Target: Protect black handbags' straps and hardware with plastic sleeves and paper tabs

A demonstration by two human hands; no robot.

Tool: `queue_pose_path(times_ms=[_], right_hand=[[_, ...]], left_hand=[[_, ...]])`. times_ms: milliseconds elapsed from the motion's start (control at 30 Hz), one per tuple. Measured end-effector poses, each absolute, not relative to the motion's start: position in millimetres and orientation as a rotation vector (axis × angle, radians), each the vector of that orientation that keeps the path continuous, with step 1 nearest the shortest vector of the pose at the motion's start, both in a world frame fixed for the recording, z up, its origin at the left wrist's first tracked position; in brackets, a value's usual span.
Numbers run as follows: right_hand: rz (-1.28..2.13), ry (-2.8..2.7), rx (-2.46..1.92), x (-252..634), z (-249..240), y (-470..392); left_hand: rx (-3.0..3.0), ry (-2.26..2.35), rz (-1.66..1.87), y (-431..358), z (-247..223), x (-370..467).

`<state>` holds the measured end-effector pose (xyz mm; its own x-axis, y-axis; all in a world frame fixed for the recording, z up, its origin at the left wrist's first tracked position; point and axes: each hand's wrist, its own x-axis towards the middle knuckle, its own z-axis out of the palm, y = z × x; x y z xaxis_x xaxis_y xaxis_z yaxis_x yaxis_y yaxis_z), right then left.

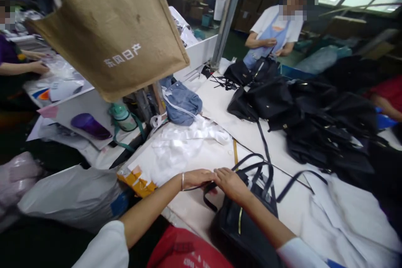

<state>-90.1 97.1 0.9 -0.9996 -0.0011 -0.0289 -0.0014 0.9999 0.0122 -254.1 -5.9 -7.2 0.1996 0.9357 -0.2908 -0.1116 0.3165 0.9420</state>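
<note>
Evidently, a strap is being gripped by left hand and right hand, together beside the bag, best kept flat.

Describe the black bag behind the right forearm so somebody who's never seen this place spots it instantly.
Find the big white table, then its near edge, where the left hand and right hand meet. Beside them, partly hidden by the right forearm, is the black bag. Its body sits apart from the heap of black bags farther back, and its side shows a narrow gold-coloured strip.
</note>
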Motion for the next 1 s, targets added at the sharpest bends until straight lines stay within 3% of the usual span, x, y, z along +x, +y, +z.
queue_pose_path(times_ms=[200,400,633,767,1000], right_hand=[[0.017,3.165,0.211,-84,-2,113],[-0.105,3.116,0.69,-70,-13,94],[-0.545,2.917,0.976,-23,-33,37],[-0.497,2.886,1.204,-12,-48,41],[-0.492,2.891,1.204,-19,-68,53]], left_hand=[[0.547,0.685,0.85,-17,-35,-244],[0.519,0.956,0.812,-21,-61,-254],[0.418,1.164,0.609,-31,-125,-253],[0.4,1.246,0.669,-27,-129,-247],[0.563,1.517,0.781,-16,-134,-245]])
